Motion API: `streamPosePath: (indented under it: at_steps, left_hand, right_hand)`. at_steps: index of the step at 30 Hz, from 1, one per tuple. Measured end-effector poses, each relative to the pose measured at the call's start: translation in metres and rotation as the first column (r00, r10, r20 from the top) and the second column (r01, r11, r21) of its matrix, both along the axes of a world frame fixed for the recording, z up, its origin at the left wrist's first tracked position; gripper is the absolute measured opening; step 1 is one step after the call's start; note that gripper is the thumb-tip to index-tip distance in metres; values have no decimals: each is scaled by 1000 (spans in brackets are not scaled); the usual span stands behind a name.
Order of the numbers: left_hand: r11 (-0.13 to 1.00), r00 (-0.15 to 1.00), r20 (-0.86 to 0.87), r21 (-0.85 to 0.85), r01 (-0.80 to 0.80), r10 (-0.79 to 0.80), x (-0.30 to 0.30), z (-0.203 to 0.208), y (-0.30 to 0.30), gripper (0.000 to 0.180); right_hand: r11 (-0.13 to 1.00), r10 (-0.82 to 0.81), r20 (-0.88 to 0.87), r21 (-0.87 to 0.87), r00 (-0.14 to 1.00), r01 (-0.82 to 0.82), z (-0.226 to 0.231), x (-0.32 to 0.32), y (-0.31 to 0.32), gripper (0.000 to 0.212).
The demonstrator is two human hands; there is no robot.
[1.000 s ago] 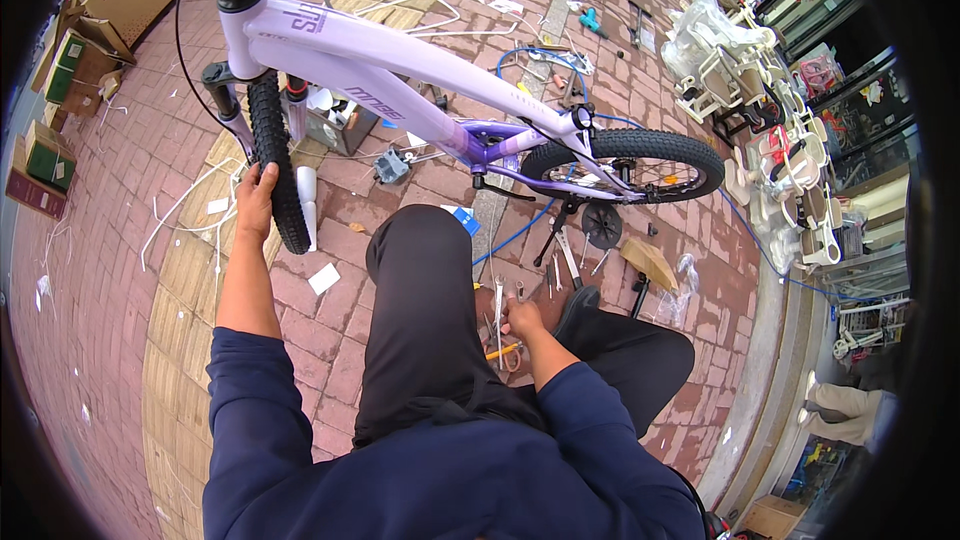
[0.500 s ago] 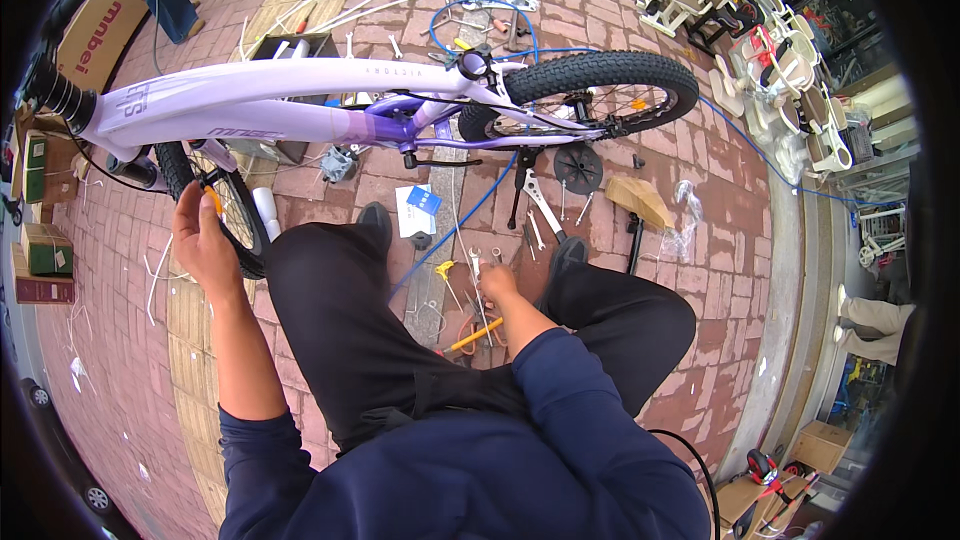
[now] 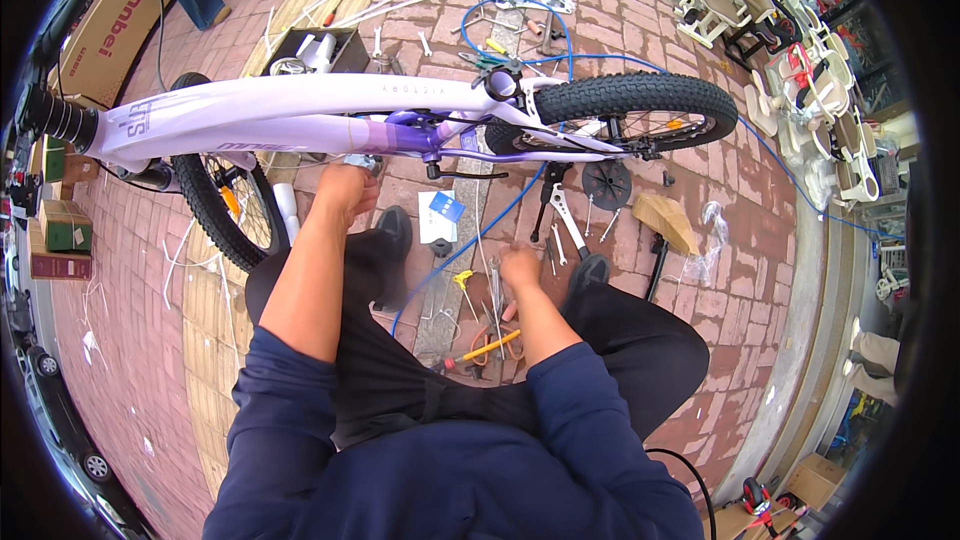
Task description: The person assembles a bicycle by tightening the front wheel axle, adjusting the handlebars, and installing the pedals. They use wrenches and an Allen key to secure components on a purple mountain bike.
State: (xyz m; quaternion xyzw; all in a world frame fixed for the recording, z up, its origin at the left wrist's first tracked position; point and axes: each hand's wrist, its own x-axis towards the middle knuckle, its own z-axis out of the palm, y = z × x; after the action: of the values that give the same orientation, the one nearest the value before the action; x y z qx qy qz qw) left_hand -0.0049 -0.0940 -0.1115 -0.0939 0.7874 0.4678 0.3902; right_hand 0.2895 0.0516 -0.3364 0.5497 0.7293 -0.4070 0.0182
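A lilac bicycle frame (image 3: 270, 105) stretches across in front of me, its rear tyre (image 3: 640, 100) on the right. Below the frame, my left hand (image 3: 346, 190) has its fingers curled beside a small grey bag-like thing (image 3: 364, 161); what the fingers hold, if anything, is hidden. Down between my knees, my right hand (image 3: 519, 266) is closed above the paving, its contents out of sight. Near it lie metal hand tools (image 3: 494, 285), a yellow-handled tool (image 3: 463, 280) and a yellow-handled hammer (image 3: 490, 348). The front wheel (image 3: 232, 202), with an orange reflector, is left of my left hand.
A large wrench (image 3: 566, 215) and a black disc (image 3: 607, 185) lie beyond my right foot. A blue hose (image 3: 480, 225) crosses the paving. Behind the frame stand an open toolbox (image 3: 318, 48) and scattered tools. White child seats (image 3: 830, 120) are piled at right; cartons (image 3: 60, 240) sit at left.
My left hand has moved right from the front wheel's reflector to the grey bag-like thing. My right hand stays low by the tools. The whole view has shifted slightly.
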Motion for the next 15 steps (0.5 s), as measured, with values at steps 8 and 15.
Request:
streamPosePath:
  at_steps: [8,15]
  left_hand:
    - [390,857,371,775,-498,358,-42,-87,-9,28]
    - [559,918,272,731,-391,287,-59,-111,-19,8]
  right_hand:
    - [921,315,-481,-53,818,-386,200,-47,92,40]
    - [888,446,-275,18,852,-459,304,27,119,39]
